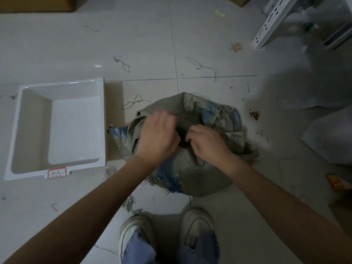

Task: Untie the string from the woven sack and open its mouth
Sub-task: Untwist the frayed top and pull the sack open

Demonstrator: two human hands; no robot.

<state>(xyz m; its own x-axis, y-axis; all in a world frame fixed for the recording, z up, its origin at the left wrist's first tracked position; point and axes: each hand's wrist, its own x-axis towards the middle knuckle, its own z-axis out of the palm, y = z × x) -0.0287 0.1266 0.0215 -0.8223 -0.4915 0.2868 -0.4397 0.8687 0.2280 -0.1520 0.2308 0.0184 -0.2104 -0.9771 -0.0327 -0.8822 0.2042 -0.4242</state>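
Note:
A grey woven sack (pixel 198 172) with blue print stands on the tiled floor just ahead of my feet, its top crumpled and folded over. My left hand (pixel 159 135) is blurred and grips the sack's folded cloth on the left of the mouth. My right hand (pixel 206 142) pinches the gathered cloth at the middle of the top. Between the two hands lies a dark gap in the folds. I cannot make out a string at the mouth. A loose length of string (pixel 136 101) lies on the floor just behind the sack.
A white plastic tub (pixel 57 128) with a red-edged label sits on the floor to the left. More loose strings (pixel 204 67) lie farther back. White metal shelving (pixel 282 21) stands at the upper right, a white bag (pixel 331 138) at the right. My two shoes (pixel 165 237) are below the sack.

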